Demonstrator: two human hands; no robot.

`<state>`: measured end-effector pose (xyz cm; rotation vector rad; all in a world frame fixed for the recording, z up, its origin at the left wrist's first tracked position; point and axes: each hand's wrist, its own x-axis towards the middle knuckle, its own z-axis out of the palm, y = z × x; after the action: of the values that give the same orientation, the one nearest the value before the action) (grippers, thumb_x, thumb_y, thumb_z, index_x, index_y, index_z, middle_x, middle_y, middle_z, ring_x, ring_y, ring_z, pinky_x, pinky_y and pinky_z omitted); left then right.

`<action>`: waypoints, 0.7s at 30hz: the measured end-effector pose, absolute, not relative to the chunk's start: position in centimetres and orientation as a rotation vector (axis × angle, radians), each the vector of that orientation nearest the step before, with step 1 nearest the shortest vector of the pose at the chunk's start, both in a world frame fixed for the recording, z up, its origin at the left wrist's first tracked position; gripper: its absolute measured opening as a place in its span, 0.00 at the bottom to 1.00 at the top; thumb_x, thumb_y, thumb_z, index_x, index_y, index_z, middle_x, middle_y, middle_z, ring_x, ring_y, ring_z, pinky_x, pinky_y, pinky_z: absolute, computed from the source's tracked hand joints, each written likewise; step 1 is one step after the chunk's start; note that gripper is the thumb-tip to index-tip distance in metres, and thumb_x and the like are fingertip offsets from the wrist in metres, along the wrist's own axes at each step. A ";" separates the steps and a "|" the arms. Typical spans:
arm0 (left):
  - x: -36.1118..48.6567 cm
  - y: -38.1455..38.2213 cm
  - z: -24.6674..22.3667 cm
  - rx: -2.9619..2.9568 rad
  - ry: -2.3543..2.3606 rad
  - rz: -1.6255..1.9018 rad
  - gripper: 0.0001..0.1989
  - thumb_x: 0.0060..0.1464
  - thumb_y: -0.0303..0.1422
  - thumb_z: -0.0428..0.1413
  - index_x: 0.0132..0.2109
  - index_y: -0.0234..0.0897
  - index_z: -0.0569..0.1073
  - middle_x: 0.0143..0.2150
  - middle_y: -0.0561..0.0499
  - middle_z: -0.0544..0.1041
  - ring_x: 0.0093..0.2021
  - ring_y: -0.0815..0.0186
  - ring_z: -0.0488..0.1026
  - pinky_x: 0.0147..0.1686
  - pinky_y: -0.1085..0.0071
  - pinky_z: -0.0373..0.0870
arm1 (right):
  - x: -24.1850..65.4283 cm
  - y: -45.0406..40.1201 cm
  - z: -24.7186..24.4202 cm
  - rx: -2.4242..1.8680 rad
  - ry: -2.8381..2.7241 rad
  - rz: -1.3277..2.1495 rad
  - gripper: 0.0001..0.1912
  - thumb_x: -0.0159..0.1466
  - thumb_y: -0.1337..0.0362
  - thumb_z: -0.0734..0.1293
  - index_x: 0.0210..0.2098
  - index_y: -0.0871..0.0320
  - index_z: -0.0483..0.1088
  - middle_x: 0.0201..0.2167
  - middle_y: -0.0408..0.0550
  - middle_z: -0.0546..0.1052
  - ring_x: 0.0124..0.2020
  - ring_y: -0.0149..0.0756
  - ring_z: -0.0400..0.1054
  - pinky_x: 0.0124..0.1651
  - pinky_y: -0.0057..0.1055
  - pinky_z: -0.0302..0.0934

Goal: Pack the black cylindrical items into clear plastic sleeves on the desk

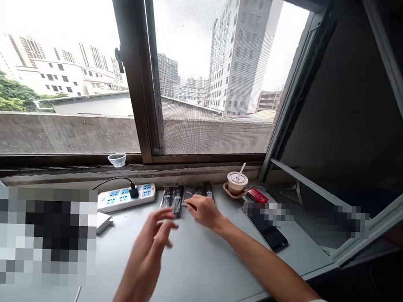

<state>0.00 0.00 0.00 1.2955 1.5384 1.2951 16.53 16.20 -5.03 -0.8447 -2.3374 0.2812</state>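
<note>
Several slim black items in clear plastic packets lie side by side on the desk below the window. My right hand reaches to the front end of the middle packet, its fingers curled and pinched there, covering part of the row. My left hand hovers over the desk in front of the packets, slightly blurred. Its fingers are apart and hold nothing.
A white power strip with a black plug lies left of the packets. Right of them stand a lidded drink cup in a cardboard holder, a red box and a dark phone. A clear plastic bowl sits by the sill.
</note>
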 end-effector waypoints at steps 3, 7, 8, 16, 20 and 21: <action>0.4 4.7 -0.2 1.073 1.440 1.265 0.42 0.61 0.57 0.57 0.72 0.40 0.56 0.70 0.34 0.64 0.60 0.48 0.74 0.51 0.58 0.78 | 16.3 14.5 -4.3 -0.747 -2.041 0.547 0.12 0.71 0.62 0.65 0.48 0.51 0.80 0.38 0.50 0.82 0.38 0.42 0.76 0.45 0.38 0.68; -0.4 8.4 -1.5 0.885 1.403 1.232 0.46 0.56 0.53 0.64 0.71 0.37 0.54 0.65 0.32 0.69 0.52 0.53 0.79 0.50 0.58 0.79 | 16.2 13.0 -4.4 -0.562 -1.958 0.978 0.11 0.69 0.60 0.68 0.47 0.52 0.80 0.41 0.48 0.83 0.40 0.42 0.77 0.45 0.38 0.71; -0.8 8.7 -1.9 0.904 1.410 1.217 0.46 0.53 0.52 0.67 0.69 0.36 0.57 0.65 0.32 0.70 0.54 0.52 0.78 0.49 0.59 0.79 | 16.3 13.0 -4.7 -0.531 -1.945 1.080 0.11 0.68 0.59 0.69 0.47 0.52 0.79 0.42 0.48 0.83 0.43 0.42 0.78 0.47 0.38 0.71; -5.5 8.6 -0.5 1.398 1.557 1.076 0.39 0.42 0.55 0.70 0.55 0.34 0.75 0.58 0.36 0.77 0.58 0.43 0.74 0.59 0.52 0.70 | 20.0 16.8 -6.2 -0.901 -1.460 1.689 0.23 0.62 0.50 0.74 0.48 0.58 0.70 0.39 0.49 0.77 0.30 0.39 0.79 0.29 0.33 0.73; -7.7 7.9 3.0 1.556 1.468 1.020 0.33 0.47 0.54 0.68 0.54 0.39 0.79 0.59 0.40 0.78 0.62 0.44 0.72 0.62 0.54 0.68 | 21.4 17.6 -5.2 -0.961 -1.244 1.850 0.24 0.67 0.46 0.70 0.51 0.56 0.66 0.43 0.52 0.77 0.33 0.40 0.81 0.34 0.34 0.74; -8.1 7.8 3.7 1.576 1.426 1.014 0.32 0.46 0.52 0.69 0.54 0.40 0.80 0.60 0.41 0.78 0.63 0.44 0.71 0.60 0.57 0.70 | 21.6 17.5 -5.0 -0.898 -1.214 1.931 0.25 0.68 0.44 0.68 0.53 0.56 0.65 0.46 0.54 0.77 0.36 0.41 0.81 0.36 0.35 0.75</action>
<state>-8.05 7.76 3.68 1.5757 1.4265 1.0138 21.61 17.49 -4.96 -0.8981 -1.2137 1.9315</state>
